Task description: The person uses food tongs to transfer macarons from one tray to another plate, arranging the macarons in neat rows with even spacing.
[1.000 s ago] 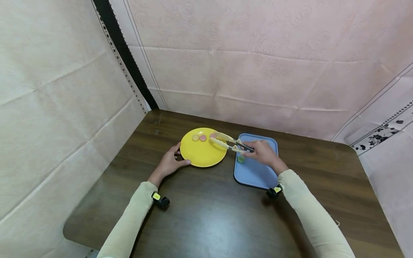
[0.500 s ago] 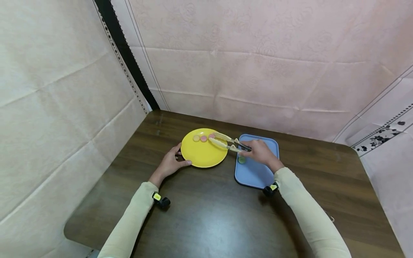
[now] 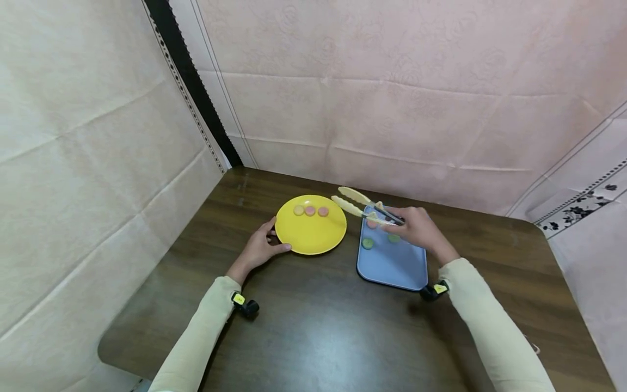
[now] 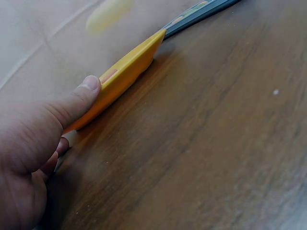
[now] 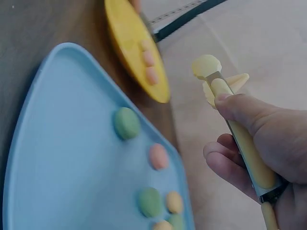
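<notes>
My left hand [image 3: 258, 246] holds the near-left rim of a yellow plate [image 3: 313, 237], thumb over the edge in the left wrist view. On the plate lie a pale yellow disc [image 3: 299, 210] and two pink discs, one at the row's right end [image 3: 323, 212]. My right hand [image 3: 416, 226] grips cream tongs [image 3: 349, 206] above the far edge of a blue tray [image 3: 392, 272]. The tongs' tips are spread, with nothing between them. The tray holds green pieces [image 5: 127, 123], a pink piece [image 5: 158, 156] and yellow pieces [image 5: 174, 201]; the hand hides some in the head view.
The brown wooden table [image 3: 313, 326] has rounded corners. Pale patterned cloth [image 3: 416, 109] hangs behind it and at the left side. Plate and tray stand side by side with a narrow gap. A small camera [image 3: 250, 308] is strapped to each wrist.
The tongs have left the right-hand pink disc, which stays on the plate. My right hand has moved right and back over the tray. The left hand has kept its place.
</notes>
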`<state>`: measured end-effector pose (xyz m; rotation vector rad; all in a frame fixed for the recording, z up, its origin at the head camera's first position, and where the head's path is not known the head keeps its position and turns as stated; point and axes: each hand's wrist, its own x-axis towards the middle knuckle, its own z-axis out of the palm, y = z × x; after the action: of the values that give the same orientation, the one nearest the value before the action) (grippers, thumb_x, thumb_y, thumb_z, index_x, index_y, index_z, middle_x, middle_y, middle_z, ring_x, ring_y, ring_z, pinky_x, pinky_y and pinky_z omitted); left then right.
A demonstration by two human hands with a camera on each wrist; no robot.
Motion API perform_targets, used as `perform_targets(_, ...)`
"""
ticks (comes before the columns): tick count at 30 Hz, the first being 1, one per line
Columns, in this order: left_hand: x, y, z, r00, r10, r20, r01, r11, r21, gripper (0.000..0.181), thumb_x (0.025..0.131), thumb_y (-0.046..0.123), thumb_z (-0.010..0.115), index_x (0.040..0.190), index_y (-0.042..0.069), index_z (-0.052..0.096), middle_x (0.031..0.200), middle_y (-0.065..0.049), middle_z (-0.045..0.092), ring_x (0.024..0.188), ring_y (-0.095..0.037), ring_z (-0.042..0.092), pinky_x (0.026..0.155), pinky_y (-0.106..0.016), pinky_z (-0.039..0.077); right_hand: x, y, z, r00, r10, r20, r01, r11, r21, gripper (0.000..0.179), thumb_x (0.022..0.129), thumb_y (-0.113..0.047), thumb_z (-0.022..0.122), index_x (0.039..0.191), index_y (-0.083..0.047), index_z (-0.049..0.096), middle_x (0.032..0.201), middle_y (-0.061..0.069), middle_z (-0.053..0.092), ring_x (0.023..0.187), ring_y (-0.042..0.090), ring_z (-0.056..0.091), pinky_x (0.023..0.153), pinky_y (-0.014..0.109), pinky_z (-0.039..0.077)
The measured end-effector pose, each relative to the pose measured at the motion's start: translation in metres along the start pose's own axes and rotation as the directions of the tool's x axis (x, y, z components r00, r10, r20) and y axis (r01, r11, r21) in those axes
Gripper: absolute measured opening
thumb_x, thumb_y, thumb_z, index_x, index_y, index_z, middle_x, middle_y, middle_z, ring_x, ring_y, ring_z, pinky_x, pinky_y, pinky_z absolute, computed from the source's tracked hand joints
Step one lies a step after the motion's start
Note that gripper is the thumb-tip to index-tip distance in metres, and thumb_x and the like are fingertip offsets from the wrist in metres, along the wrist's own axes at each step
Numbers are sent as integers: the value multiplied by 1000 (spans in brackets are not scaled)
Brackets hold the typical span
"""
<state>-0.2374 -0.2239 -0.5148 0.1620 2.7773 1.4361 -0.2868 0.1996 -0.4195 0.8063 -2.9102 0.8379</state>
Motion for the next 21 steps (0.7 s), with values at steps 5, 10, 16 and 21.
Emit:
perform_targets(5, 0, 0, -1, 1000, -7, 11, 7, 1000, 5, 105, 74, 49, 79, 153, 11, 22, 136, -9, 45, 113, -22, 49, 93, -41, 47, -31, -1, -26, 995, 88, -37, -88, 996, -9, 63, 81, -49, 72, 133, -15, 59, 92, 6, 68, 60, 16, 50, 46, 28, 40)
perform_targets(10, 1, -1, -1, 1000, -1, 16, 1, 1000, 4, 106, 74, 49, 79, 153, 10, 21, 138, -9, 44, 114, -22, 48, 94, -42, 46, -62, 4, -35, 992, 113, -53, -115, 993, -40, 70, 81, -52, 70, 135, -9, 56, 88, 9, 67, 57, 15, 46, 45, 27, 38)
perform_targets(16, 2, -2, 0, 1000, 1, 22, -1, 1000, -9, 106, 73, 49, 79, 153, 10, 20, 138, -8, 45, 114, -22, 48, 95, -42, 46, -95, 15, -30, 987, 158, 10, -158, 987, -15, 69, 82, -50, 70, 135, -7, 56, 82, 6, 63, 52, 13, 43, 42, 25, 37)
perform_targets(21, 3, 0, 0, 1000, 1, 18, -1, 1000, -20, 106, 73, 49, 79, 153, 10, 21, 138, -8, 45, 114, -22, 48, 95, -42, 46, -111, 19, -20, 984, 171, 41, -171, 985, -1, 72, 81, -53, 70, 135, -8, 56, 71, 1, 57, 50, 11, 40, 41, 25, 37)
